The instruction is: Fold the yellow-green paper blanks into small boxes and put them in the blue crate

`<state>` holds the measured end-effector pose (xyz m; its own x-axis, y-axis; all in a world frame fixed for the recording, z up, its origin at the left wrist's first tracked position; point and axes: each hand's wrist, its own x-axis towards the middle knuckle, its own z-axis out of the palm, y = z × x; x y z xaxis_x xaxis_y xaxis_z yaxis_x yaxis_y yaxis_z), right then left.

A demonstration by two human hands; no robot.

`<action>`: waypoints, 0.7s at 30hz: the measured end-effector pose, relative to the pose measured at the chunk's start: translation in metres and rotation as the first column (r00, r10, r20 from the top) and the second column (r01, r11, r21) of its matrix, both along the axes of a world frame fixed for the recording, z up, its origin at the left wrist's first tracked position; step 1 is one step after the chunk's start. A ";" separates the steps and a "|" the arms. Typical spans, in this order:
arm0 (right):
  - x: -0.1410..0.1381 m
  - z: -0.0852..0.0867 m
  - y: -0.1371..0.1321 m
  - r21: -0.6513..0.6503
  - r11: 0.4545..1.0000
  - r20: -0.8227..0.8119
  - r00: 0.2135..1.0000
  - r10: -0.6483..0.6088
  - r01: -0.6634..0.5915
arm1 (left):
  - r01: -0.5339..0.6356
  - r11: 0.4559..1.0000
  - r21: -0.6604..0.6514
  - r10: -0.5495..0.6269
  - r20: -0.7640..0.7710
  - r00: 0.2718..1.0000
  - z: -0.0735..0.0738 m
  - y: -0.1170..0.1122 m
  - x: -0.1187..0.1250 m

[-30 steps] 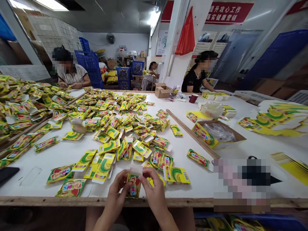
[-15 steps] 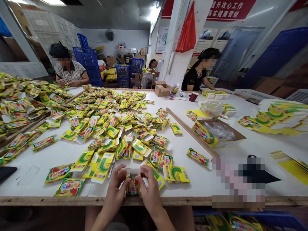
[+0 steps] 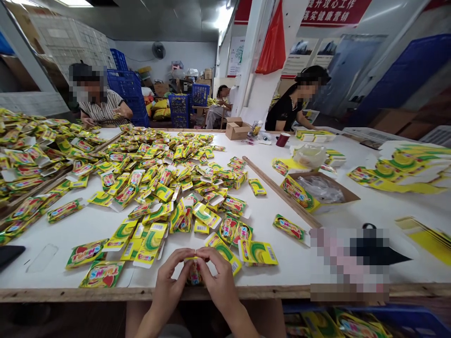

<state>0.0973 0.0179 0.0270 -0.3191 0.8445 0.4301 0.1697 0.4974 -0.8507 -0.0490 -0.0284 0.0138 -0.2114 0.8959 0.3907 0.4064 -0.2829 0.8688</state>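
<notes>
A small printed carton (image 3: 195, 273) stands at the table's front edge, partly covered by my fingers. My left hand (image 3: 172, 272) grips its left side, thumb on the front face and fingertips at the top. From the other side my right hand (image 3: 219, 274) grips it the same way, and the fingertips of both hands meet over the top end. Close by on the left lie a yellow-green carton (image 3: 102, 273) and another with an open flap (image 3: 151, 245). To the right a yellow carton (image 3: 258, 254) lies flat.
A large heap of cartons (image 3: 165, 178) spreads over the table's middle and left. Wooden strips (image 3: 278, 192) divide the white tabletop. An open box of clear plastic (image 3: 320, 190) is at right. Two co-workers (image 3: 102, 103) sit across the table, another farther back. A blue crate (image 3: 405, 314) stands below.
My fingertips have come together over the carton's top, where its white flap stood up between them before. The co-worker at left has raised a hand.
</notes>
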 end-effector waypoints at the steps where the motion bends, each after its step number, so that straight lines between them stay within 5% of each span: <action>1: -0.001 0.001 0.000 -0.004 1.000 0.010 1.000 -0.011 0.011 | -0.011 1.000 -0.011 0.012 0.015 1.000 0.002 0.001 0.001; 6: -0.003 0.002 0.001 -0.015 0.996 0.058 0.995 -0.087 0.088 | -0.038 0.997 -0.063 0.041 0.057 0.998 0.008 0.005 0.003; 13: -0.002 -0.017 -0.003 0.066 0.998 -0.024 1.000 -0.005 0.007 | 0.024 0.999 0.026 -0.024 -0.020 1.000 -0.012 -0.004 -0.002; 16: -0.001 -0.017 -0.005 0.088 0.996 -0.004 1.000 -0.009 0.009 | 0.021 1.000 0.023 -0.018 -0.128 0.992 -0.010 -0.002 -0.004; 19: 0.028 -0.004 -0.006 0.159 0.973 0.033 0.984 -0.175 0.167 | -0.151 0.984 0.098 0.174 -0.301 0.938 -0.002 0.009 -0.017; 21: 0.074 0.006 -0.006 0.192 0.920 0.107 0.925 -0.365 0.341 | -0.348 0.928 0.133 0.370 -0.427 0.825 0.000 0.020 -0.032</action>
